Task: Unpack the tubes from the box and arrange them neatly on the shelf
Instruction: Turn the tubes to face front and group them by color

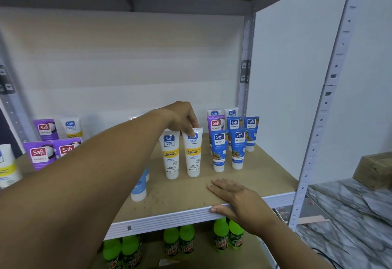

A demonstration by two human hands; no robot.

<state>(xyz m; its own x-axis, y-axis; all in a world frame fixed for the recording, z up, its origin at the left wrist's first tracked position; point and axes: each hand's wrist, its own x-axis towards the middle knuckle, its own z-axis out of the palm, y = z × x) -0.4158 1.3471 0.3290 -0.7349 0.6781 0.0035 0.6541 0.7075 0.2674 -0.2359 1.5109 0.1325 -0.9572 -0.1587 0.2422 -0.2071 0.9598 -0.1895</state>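
Pinching the tube [193, 152] by its top crimp, your left hand [184, 116] is steadying it upright, long axis hanging below the fingers; right hand [237, 201] is lying flat, empty.

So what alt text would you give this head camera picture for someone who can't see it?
A person's left hand pinches the top of a white tube standing beside a matching one on a shelf, while the right hand rests flat on the shelf's front edge. Blue tubes stand to the right, purple tubes to the left, green bottles below.
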